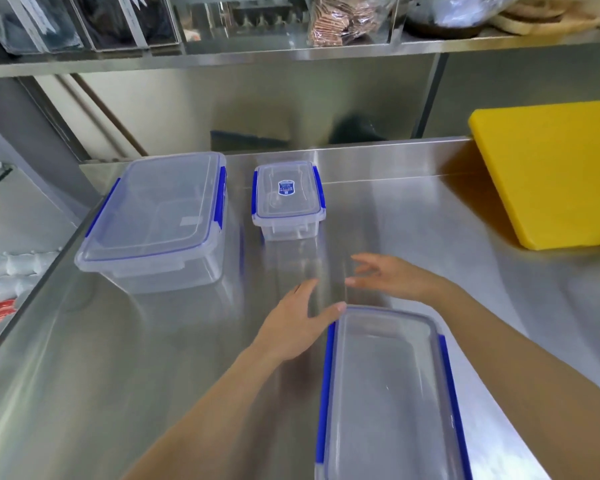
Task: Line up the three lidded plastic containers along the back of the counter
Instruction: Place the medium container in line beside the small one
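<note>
Your open left hand [297,323] and right hand [388,277] hold nothing; a one-sided push may skew the near container [392,393].

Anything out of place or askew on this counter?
The long container sits at the front edge, far from the large and small containers at the back. Nothing spilled or damaged.

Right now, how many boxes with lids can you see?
3: a big box back left, a small box beside it, a long box nearest, by the hands.
</note>
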`<action>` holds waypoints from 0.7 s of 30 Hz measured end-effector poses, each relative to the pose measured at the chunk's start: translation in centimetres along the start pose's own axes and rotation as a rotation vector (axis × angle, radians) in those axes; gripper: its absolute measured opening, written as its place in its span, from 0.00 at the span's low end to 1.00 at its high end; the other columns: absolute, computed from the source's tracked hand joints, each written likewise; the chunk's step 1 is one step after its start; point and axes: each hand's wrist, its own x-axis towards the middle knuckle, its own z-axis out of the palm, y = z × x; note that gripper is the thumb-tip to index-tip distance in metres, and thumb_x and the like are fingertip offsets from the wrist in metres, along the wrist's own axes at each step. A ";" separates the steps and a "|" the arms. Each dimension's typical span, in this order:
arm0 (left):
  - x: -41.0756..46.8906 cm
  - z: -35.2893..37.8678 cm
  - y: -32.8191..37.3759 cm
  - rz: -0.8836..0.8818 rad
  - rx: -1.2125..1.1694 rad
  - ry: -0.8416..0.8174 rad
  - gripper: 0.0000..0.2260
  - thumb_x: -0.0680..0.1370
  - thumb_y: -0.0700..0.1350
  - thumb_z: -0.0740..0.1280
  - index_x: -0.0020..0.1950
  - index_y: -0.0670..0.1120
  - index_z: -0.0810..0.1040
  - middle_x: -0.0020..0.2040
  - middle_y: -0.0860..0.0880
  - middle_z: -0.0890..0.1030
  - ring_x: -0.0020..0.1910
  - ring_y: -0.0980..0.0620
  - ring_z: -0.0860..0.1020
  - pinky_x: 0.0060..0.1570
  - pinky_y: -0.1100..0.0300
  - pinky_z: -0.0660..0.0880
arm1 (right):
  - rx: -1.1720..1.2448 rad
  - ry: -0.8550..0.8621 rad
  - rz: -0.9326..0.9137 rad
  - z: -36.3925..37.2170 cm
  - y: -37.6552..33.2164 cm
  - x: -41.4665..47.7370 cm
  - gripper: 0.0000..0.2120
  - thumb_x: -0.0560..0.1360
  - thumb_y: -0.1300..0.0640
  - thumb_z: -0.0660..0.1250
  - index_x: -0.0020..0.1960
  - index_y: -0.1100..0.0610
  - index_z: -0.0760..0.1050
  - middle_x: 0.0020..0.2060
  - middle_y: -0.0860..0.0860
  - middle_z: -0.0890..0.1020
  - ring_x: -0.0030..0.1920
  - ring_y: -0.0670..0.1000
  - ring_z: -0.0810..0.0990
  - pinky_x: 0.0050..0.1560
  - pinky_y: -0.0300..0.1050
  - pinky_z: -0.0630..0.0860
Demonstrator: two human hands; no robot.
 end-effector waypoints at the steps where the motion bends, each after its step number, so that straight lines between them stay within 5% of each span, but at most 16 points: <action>1: -0.8 0.5 0.3 -0.019 -0.011 -0.020 0.34 0.72 0.64 0.64 0.73 0.50 0.62 0.72 0.48 0.69 0.70 0.51 0.69 0.70 0.51 0.65 | -0.009 -0.025 0.000 0.3 0.3 -1.1 0.39 0.67 0.35 0.68 0.72 0.50 0.62 0.62 0.49 0.76 0.55 0.44 0.75 0.55 0.38 0.68; 5: -3.7 2.0 1.4 -0.048 -0.034 -0.067 0.32 0.68 0.66 0.65 0.69 0.54 0.65 0.65 0.52 0.75 0.64 0.51 0.73 0.64 0.48 0.71 | -0.080 -0.108 0.015 1.1 1.4 -4.5 0.32 0.64 0.32 0.69 0.65 0.42 0.69 0.52 0.41 0.78 0.45 0.39 0.77 0.41 0.29 0.67; 7: -4.8 2.5 1.7 -0.034 -0.043 -0.088 0.33 0.67 0.65 0.67 0.69 0.56 0.64 0.65 0.54 0.72 0.63 0.53 0.72 0.64 0.48 0.71 | -0.109 -0.093 0.012 1.3 1.7 -5.5 0.21 0.63 0.33 0.69 0.52 0.40 0.75 0.47 0.40 0.81 0.43 0.41 0.80 0.37 0.31 0.70; 10: -6.0 3.0 2.1 -0.002 -0.006 -0.140 0.38 0.65 0.64 0.70 0.71 0.61 0.57 0.69 0.53 0.65 0.68 0.53 0.65 0.66 0.46 0.69 | -0.136 -0.012 0.010 1.6 2.0 -6.6 0.22 0.63 0.31 0.67 0.48 0.46 0.77 0.43 0.44 0.82 0.42 0.46 0.80 0.39 0.40 0.75; 16: -7.1 4.6 2.1 0.039 0.447 -0.014 0.49 0.62 0.75 0.58 0.76 0.53 0.45 0.77 0.51 0.48 0.76 0.51 0.44 0.73 0.46 0.38 | -0.324 0.151 0.141 2.3 2.1 -7.5 0.31 0.65 0.27 0.60 0.53 0.53 0.74 0.47 0.52 0.80 0.45 0.53 0.78 0.46 0.50 0.76; 19: -7.3 4.7 2.3 0.040 0.596 0.116 0.48 0.60 0.77 0.55 0.72 0.50 0.56 0.68 0.48 0.60 0.68 0.49 0.55 0.70 0.50 0.44 | -0.423 0.274 0.206 2.7 2.5 -7.5 0.32 0.69 0.28 0.54 0.54 0.54 0.70 0.49 0.56 0.80 0.45 0.58 0.77 0.42 0.49 0.69; 21: -7.2 4.6 2.5 0.031 0.731 0.264 0.37 0.65 0.75 0.55 0.64 0.50 0.67 0.60 0.49 0.66 0.59 0.46 0.63 0.61 0.53 0.53 | -0.445 0.354 0.251 2.7 2.7 -7.5 0.32 0.72 0.30 0.52 0.59 0.56 0.68 0.51 0.60 0.79 0.50 0.62 0.78 0.43 0.50 0.68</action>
